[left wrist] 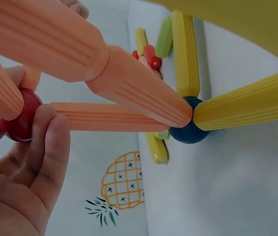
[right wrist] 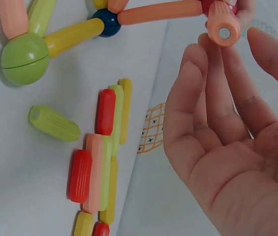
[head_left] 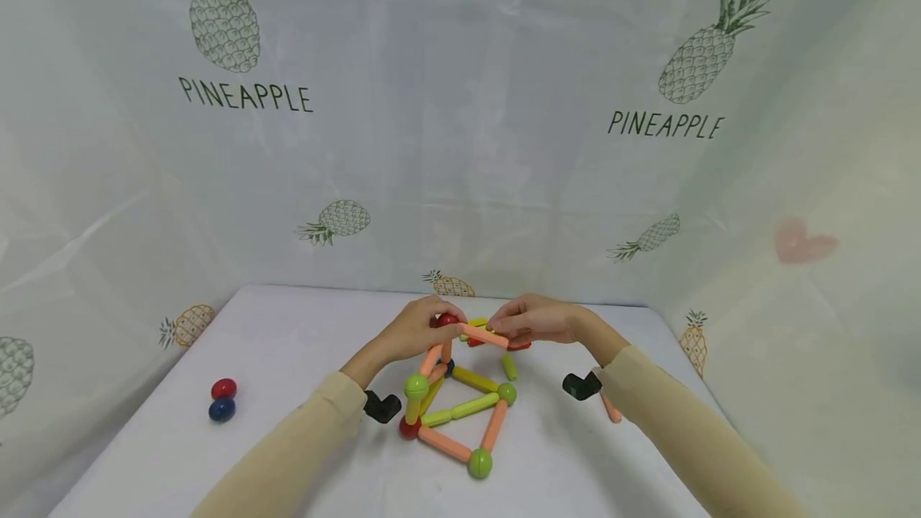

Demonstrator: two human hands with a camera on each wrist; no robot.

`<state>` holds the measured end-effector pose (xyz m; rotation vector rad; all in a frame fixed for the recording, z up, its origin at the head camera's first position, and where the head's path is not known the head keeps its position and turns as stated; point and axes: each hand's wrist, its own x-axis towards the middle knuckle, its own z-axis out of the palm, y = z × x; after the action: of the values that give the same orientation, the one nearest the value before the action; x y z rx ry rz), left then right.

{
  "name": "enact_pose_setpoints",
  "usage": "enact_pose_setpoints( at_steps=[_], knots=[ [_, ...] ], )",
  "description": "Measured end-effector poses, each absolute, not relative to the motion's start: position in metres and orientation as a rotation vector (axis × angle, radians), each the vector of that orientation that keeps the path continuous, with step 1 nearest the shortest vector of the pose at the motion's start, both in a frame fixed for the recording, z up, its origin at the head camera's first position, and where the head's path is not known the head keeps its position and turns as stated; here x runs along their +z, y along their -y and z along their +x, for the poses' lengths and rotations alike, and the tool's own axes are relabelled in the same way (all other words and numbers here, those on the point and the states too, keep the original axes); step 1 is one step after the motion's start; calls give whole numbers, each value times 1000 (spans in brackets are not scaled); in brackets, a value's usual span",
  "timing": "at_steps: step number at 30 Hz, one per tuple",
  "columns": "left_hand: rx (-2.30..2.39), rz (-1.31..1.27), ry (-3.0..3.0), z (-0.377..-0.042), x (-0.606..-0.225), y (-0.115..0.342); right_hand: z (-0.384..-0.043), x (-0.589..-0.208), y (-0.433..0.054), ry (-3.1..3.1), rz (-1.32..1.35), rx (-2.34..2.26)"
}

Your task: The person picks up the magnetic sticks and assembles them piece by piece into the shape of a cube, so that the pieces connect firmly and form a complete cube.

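My left hand point(head_left: 412, 329) grips a red ball point(left wrist: 24, 118) at the top of a frame built of rods and balls. From that ball a salmon rod point(head_left: 484, 336) sticks out to the right. My right hand point(head_left: 543, 318) is at the rod's free end, fingertips close under it and thumb apart, as the right wrist view shows; contact is hard to tell. Below, salmon rods point(left wrist: 111, 117) meet yellow rods at a dark blue ball point(left wrist: 188, 123). The base also has a green ball point(head_left: 480, 464) in front and another green ball point(head_left: 507, 394) at right.
Behind the frame lies a row of loose rods point(right wrist: 94, 172) in red, salmon, green and yellow. A single short green rod point(head_left: 509, 366) lies nearer. Red point(head_left: 224, 389) and blue balls point(head_left: 222, 409) sit at left. One salmon rod point(head_left: 610, 408) lies by the right sleeve.
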<state>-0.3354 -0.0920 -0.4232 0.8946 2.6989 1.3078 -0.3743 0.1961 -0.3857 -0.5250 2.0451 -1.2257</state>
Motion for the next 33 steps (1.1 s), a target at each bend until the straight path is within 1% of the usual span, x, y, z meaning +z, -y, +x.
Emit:
enact_pose_setpoints(
  at_steps=[7,12,15,20,22,25,33],
  knots=[
    [1305,918,-2704,-335,-425,94,-362,-387,-204,-2243,-573,-1235],
    [1304,912,-2713,-334,-426,95,-338,-396,-208,-2352,-642,-1387],
    [1308,914,-2715,-335,-426,95,-321,-412,-208,-2323,-591,-1591],
    [1309,909,-2714,-336,-427,96,-299,-448,-201,-2168,-377,-1933],
    [1309,907,-2716,-336,-426,95,-293,-459,-197,-2153,-319,-1994],
    [1320,906,-2711,-336,-427,95,-289,-468,-190,-2259,-301,-2007],
    [1316,897,-2721,-336,-428,94,-286,-472,-179,-2606,-479,-1991]
  ],
)
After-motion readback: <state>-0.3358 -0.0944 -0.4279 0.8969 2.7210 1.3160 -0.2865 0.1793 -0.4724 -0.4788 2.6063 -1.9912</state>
